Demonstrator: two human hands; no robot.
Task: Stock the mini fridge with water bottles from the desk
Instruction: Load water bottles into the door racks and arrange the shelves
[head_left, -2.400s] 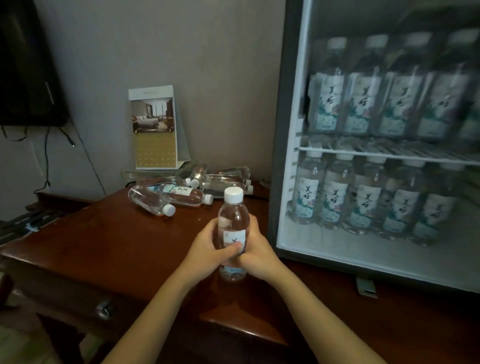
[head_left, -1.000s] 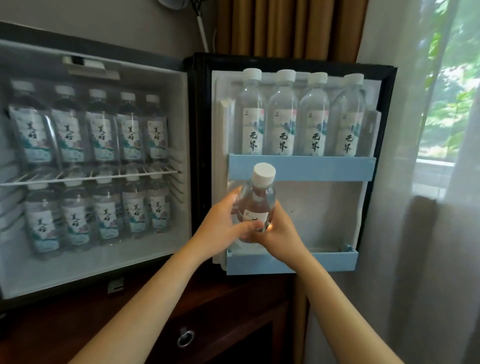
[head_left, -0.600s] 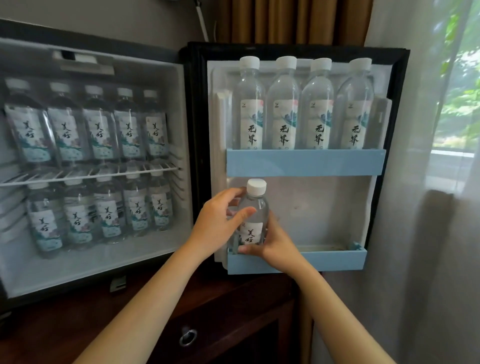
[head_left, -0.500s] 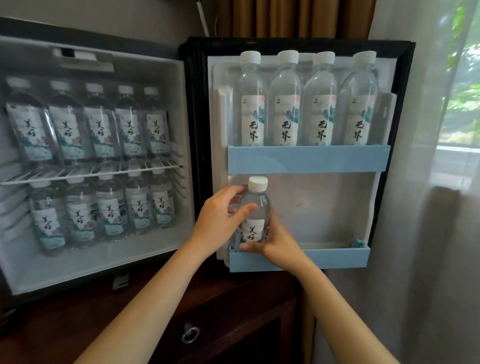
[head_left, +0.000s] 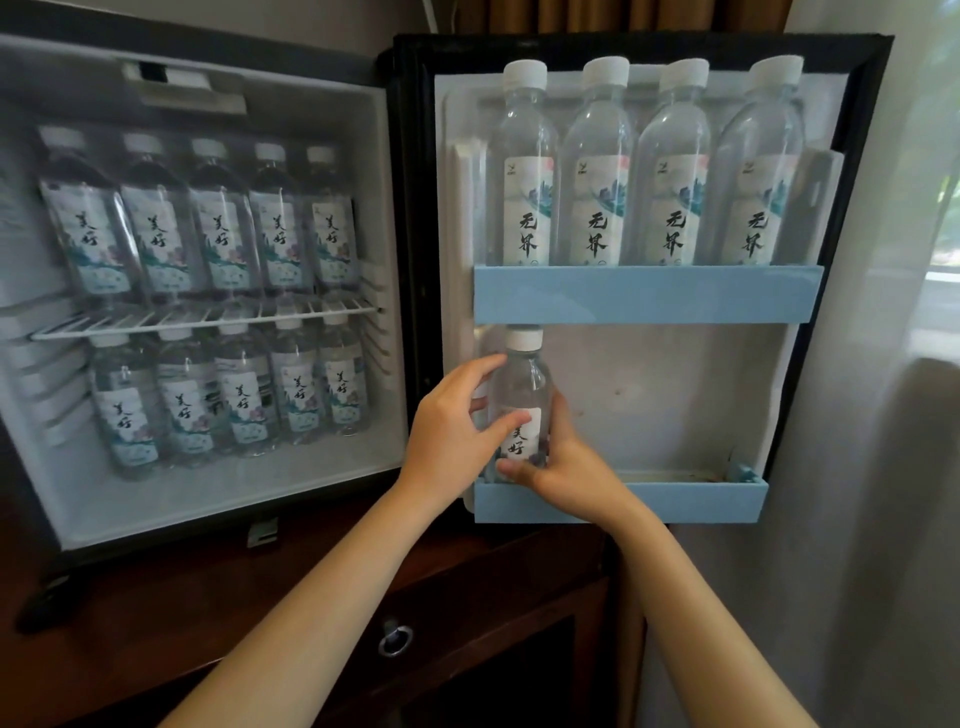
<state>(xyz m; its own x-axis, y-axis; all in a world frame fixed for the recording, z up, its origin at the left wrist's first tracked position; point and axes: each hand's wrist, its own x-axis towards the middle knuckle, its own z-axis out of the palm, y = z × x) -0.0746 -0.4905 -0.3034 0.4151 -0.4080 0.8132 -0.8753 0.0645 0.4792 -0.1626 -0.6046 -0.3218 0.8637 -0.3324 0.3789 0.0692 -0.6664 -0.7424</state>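
Note:
A small clear water bottle (head_left: 522, 387) with a white cap stands upright at the left end of the lower blue door shelf (head_left: 691, 501) of the open mini fridge (head_left: 218, 483). My left hand (head_left: 449, 434) wraps its left side. My right hand (head_left: 558, 465) grips its base and right side. Several taller bottles (head_left: 644, 171) fill the upper blue door shelf (head_left: 647, 293). Inside the fridge, rows of small bottles (head_left: 208, 234) stand on the wire rack and on the floor below it.
The fridge stands on a dark wooden cabinet (head_left: 311, 613) with a ring pull (head_left: 396, 640) on its front. A sheer curtain (head_left: 883, 467) hangs at the right, close to the open door. The lower door shelf to the right of the bottle holds nothing.
I carried the bottle from the desk to the fridge door and lowered it from mid-air into the left end of the lower door shelf. Both hands stay on it.

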